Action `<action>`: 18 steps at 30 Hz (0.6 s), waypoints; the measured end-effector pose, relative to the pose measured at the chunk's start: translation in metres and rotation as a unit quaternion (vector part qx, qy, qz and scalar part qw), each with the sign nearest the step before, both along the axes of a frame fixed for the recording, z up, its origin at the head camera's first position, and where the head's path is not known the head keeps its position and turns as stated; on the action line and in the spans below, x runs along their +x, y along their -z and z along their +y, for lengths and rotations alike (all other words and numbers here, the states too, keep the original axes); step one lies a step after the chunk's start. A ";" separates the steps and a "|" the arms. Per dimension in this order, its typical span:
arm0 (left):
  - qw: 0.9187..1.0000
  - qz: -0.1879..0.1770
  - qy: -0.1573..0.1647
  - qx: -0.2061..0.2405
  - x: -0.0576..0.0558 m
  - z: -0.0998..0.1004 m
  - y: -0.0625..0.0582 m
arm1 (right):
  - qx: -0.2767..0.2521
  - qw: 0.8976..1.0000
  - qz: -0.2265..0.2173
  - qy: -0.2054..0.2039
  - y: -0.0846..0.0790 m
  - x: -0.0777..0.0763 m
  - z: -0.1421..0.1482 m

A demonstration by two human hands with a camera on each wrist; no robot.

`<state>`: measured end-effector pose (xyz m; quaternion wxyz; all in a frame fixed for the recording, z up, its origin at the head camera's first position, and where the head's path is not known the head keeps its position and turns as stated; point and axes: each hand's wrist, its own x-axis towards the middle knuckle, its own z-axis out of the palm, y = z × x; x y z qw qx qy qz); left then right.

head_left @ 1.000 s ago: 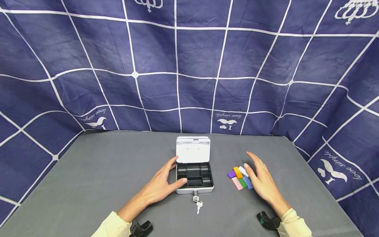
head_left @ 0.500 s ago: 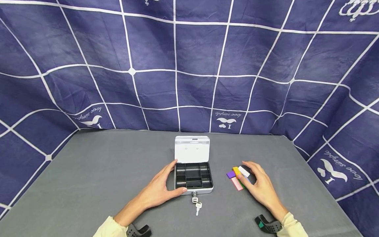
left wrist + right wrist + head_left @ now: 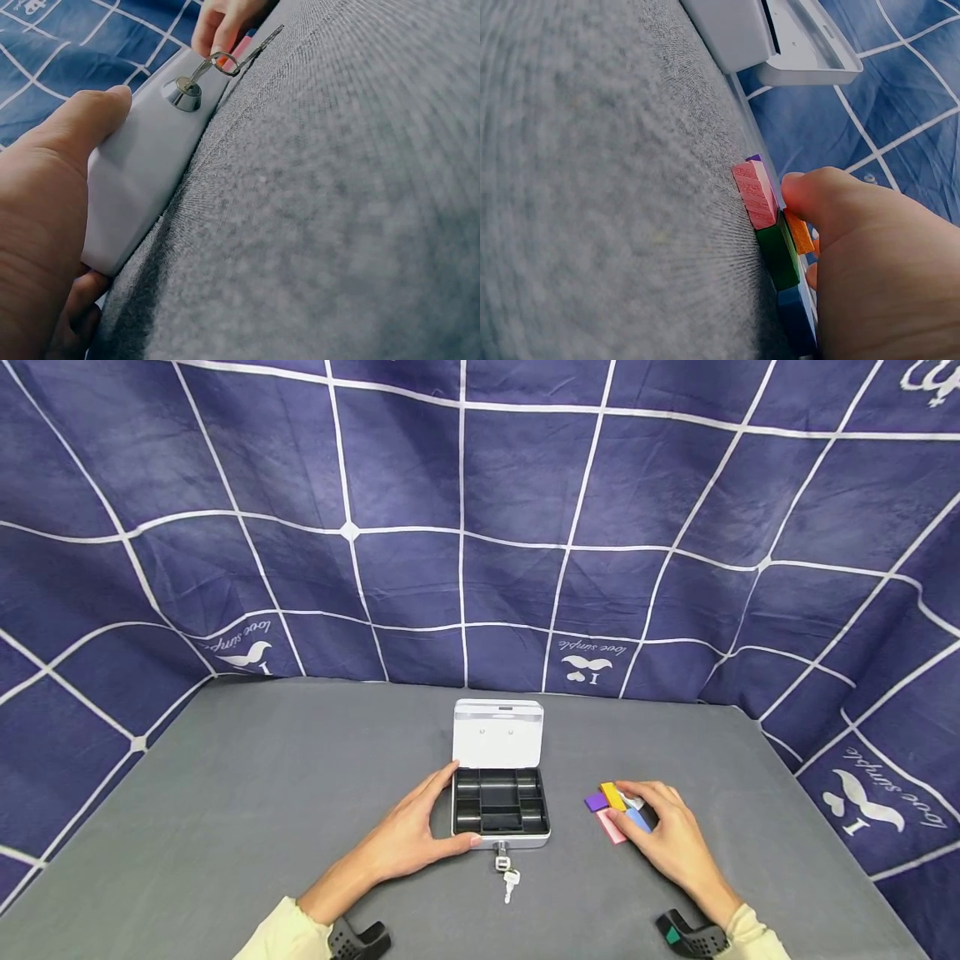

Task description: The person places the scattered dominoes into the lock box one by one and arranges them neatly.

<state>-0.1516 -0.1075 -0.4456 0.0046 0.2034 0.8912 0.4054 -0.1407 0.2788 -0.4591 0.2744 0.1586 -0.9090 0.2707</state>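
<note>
The left hand spreads wide against the box beside it; the right hand half curls over the blocks, hold unclear, and should pinch squarely.

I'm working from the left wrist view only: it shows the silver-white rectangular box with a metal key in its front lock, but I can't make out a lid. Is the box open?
Observer: Yes. The head view shows the white rectangular lid standing raised at the far side of the box.

Operator: Good. Past the box I catch the right hand with slivers of pink and orange beside it. What's there?

Observer: Small coloured blocks. In the right wrist view, a pink rectangular block, a green rectangular block and a blue rectangular block run end to end, the green one in the middle.
</note>
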 end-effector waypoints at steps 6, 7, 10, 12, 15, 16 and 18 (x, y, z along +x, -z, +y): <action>1.000 -0.002 0.001 -0.005 0.000 0.001 -0.002 | -0.003 1.000 -0.009 0.002 -0.001 0.001 -0.001; 1.000 0.000 0.001 -0.006 0.000 0.001 -0.002 | -0.004 1.000 -0.009 0.003 -0.001 0.001 -0.001; 1.000 0.003 0.005 -0.007 0.000 0.001 -0.001 | -0.006 1.000 -0.008 0.004 -0.001 0.001 0.000; 1.000 0.004 0.007 -0.008 0.000 0.001 -0.001 | -0.007 1.000 -0.006 0.004 -0.001 0.001 0.000; 1.000 0.005 0.007 -0.008 -0.001 0.001 0.000 | -0.008 1.000 -0.003 0.006 -0.001 0.001 0.000; 1.000 0.006 0.006 -0.009 -0.001 0.000 0.000 | -0.008 1.000 -0.003 0.007 -0.001 0.001 0.000; 1.000 0.006 0.004 -0.009 -0.001 0.000 0.000 | -0.010 1.000 -0.002 0.011 -0.001 0.001 0.000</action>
